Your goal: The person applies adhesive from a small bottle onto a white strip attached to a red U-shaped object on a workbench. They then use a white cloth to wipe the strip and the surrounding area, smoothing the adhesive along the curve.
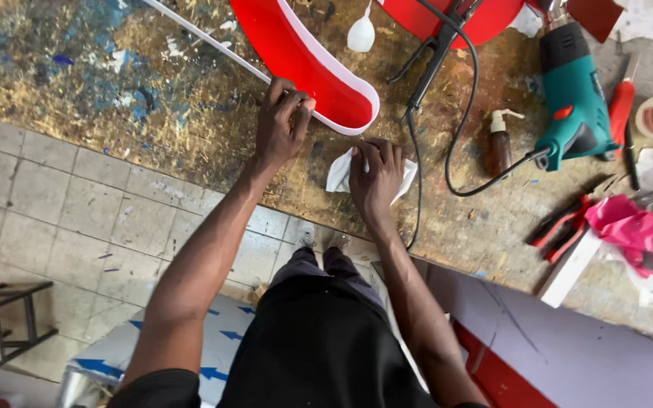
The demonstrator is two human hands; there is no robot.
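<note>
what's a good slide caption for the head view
Left hand grips the white rim of a curved red channel piece while the right hand presses a white cloth on the paint-stained workbench.

On the paint-stained wooden bench, mid-frame, the white cloth lies just below the red curved white-rimmed channel piece — teal heat gun upper right.
</note>
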